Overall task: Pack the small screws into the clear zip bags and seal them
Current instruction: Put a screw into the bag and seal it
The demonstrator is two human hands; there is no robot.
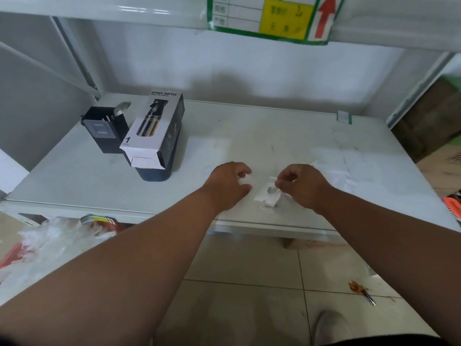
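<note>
While the white shelf top [249, 136] fills most of the view, scuffed and faintly stained, a second shelf runs overhead with a green-bordered label sheet [269, 18] bearing a yellow panel and a red arrow; pale tiles [239, 265] lie below, and a crumpled heap of clear plastic [50, 240] sits at the lower left under the shelf edge. At the far left of the surface stands a black holder [103, 129] with a spoon [122, 108] sticking out of it; just beside it a spray bottle box [152, 131] leans on a dark blue container [159, 168], its bottom flap hanging open. Both bare forearms reach in from the near edge; the left hand [228, 184] hovers low over the surface with its fingers curled round something small and white, though I cannot tell what it is. Just right of it, clear zip bags [268, 196] lie flat near the front edge, one showing small screws [270, 189] as a dark speck inside; the right hand [303, 184] is knuckles-up beside them, thumb and forefinger pinching a thin edge of clear plastic at the top of the bags. More flat clear plastic [341, 171] lies spread to the right; on the floor at the lower right rest a pen [370, 298] and a reddish stain [356, 287].
</note>
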